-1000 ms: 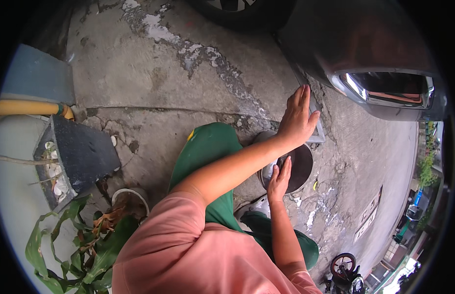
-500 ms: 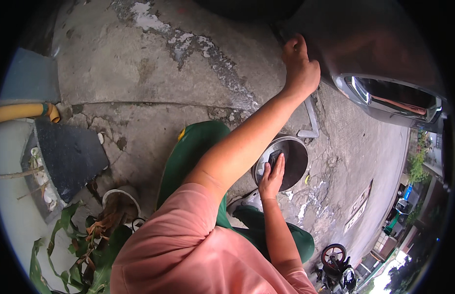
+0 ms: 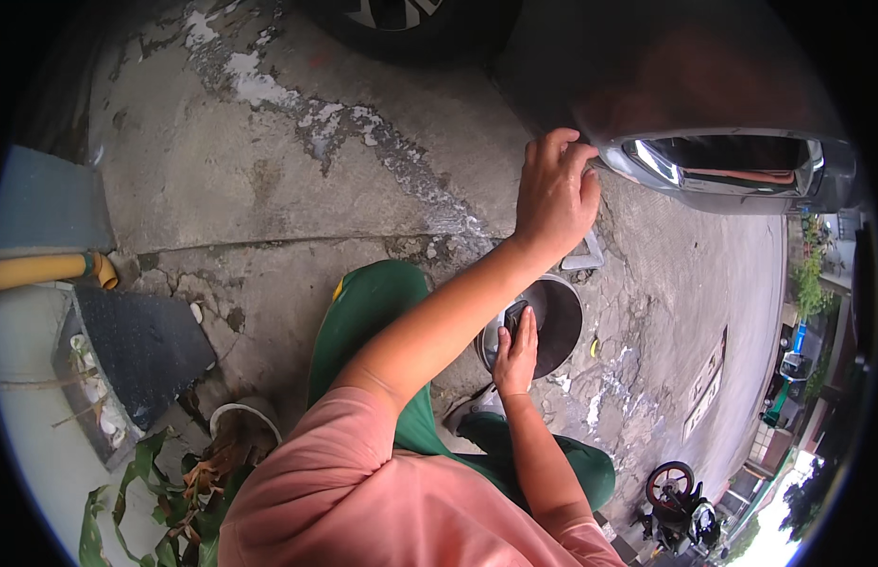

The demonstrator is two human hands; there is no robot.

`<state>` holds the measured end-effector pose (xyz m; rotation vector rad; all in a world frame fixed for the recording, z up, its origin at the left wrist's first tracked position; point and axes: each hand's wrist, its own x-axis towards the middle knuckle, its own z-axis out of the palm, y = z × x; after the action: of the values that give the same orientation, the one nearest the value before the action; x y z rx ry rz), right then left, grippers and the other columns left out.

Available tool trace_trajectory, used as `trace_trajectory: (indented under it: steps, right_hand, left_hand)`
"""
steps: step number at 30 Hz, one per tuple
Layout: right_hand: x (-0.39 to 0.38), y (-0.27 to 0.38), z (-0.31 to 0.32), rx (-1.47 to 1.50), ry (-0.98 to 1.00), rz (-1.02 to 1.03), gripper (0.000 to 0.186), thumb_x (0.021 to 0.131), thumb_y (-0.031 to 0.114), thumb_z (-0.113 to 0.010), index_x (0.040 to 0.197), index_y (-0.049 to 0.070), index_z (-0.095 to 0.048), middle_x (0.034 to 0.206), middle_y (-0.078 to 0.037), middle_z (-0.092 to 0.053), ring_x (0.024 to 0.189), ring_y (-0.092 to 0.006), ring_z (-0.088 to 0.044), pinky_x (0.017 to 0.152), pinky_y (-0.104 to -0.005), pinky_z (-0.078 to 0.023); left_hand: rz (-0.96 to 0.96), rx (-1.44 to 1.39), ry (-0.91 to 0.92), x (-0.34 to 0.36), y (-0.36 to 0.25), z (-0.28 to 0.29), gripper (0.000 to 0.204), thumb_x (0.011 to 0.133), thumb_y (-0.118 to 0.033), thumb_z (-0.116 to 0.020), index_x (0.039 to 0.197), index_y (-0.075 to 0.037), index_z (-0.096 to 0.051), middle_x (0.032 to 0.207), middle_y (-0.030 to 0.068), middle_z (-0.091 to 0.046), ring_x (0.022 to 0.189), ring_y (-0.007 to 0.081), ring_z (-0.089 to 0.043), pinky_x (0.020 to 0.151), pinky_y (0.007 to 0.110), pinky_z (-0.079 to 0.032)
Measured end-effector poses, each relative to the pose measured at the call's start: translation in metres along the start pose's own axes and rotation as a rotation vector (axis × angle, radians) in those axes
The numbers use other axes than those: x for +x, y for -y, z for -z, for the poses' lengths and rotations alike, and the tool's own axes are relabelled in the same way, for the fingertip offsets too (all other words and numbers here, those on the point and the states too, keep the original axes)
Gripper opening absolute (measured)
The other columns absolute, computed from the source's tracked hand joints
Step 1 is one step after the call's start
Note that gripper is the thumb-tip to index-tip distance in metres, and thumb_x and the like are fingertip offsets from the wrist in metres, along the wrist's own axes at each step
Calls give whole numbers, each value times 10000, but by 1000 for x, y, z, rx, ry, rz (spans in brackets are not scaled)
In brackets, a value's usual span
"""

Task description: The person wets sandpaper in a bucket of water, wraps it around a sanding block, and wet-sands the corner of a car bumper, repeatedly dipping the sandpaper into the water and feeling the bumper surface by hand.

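Observation:
My left hand [image 3: 557,194] reaches across to the lower edge of a dark grey car's bodywork [image 3: 665,66], beside a chrome-trimmed opening [image 3: 722,165]; its fingers are loosely bent and apart, and whether the fingertips touch the car is unclear. My right hand [image 3: 516,352] lies lower down, fingers stretched over a dark object [image 3: 516,310] at the left side of a round metal container [image 3: 562,340]. That object is mostly covered by the hand. A light angled piece [image 3: 590,253] lies on the ground just above the container. My legs in green trousers [image 3: 363,321] are bent beside it.
A car wheel [image 3: 392,42] is at the top. At left are a yellow pipe [image 3: 42,272], a dark planter [image 3: 146,359] and a potted plant [image 3: 165,501]. A motorbike [image 3: 675,510] stands at lower right on the cracked concrete [image 3: 269,189].
My left hand rose toward the car from a flat, stretched pose, then came back down with fingers loosely bent. My right hand stayed at the container. The view has shifted slightly.

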<state>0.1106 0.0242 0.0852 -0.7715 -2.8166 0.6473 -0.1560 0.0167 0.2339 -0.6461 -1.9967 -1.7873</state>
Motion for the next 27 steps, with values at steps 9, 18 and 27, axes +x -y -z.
trace_trajectory:
  steps: [9,18,27]
  right_hand:
    - [3,6,5,30,8,-31,642,1008,251,-651,1544,-8,-410,1552,-271,-455,1366,-443,-505,1134,-481,-426]
    - [2,7,6,64,-16,-33,648,1007,283,-652,1544,4,-422,1549,-251,-464,1346,-428,-522,1117,-479,-438]
    - [0,6,8,61,-17,-26,656,995,300,-672,1544,30,-434,1529,-242,-490,1308,-417,-555,1083,-476,-469]
  left_hand:
    - [18,254,404,-12,-8,-8,837,949,-171,-662,1647,-59,-213,1259,221,-590,1123,400,-617,968,480,-528]
    - [-104,217,226,-8,3,-15,768,936,-141,-697,1596,-41,-315,1192,180,-620,1049,336,-625,932,456,-526]
    - [-140,277,211,5,4,-7,532,950,-133,-685,1446,-81,-499,1007,98,-649,908,275,-642,839,427,-539]
